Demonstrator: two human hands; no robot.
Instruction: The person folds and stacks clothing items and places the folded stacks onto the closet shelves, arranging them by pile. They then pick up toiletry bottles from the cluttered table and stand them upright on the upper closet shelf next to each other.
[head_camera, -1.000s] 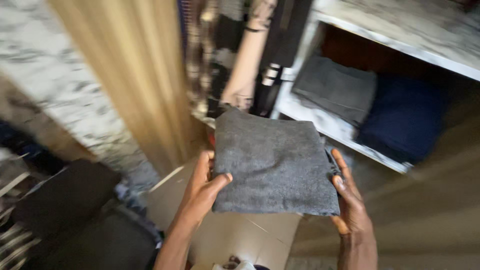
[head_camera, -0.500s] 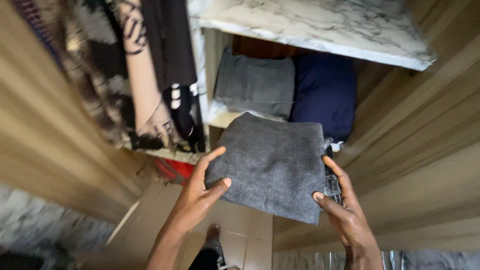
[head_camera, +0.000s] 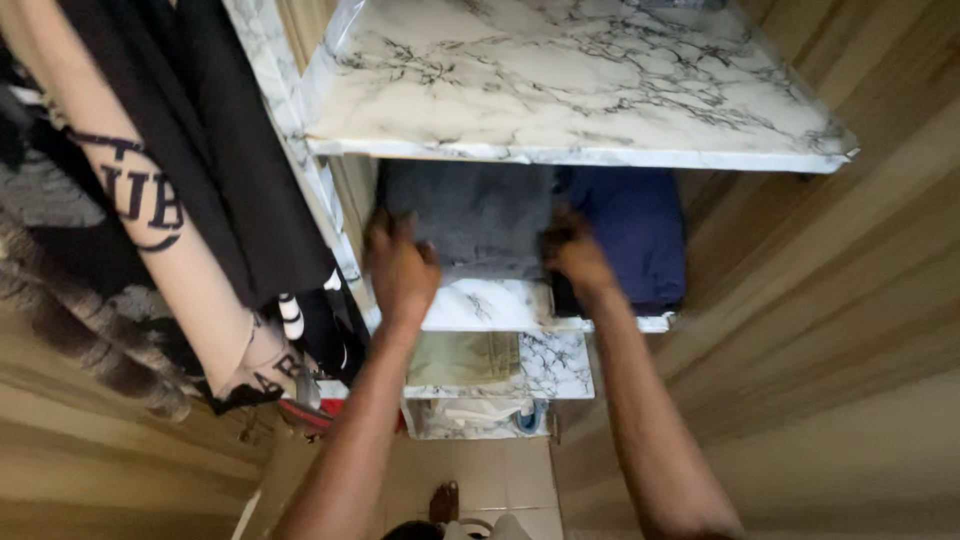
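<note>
My left hand (head_camera: 400, 268) and right hand (head_camera: 578, 255) each grasp a side of the folded grey garment (head_camera: 468, 218), which now lies on the marble-patterned shelf (head_camera: 480, 305), where half a second ago I held it in the air in front. One folded navy garment (head_camera: 635, 235) sits just right of it. I count four marble shelves, the top shelf (head_camera: 560, 85) nearest me, with clothes (head_camera: 190, 150) hanging at left.
</note>
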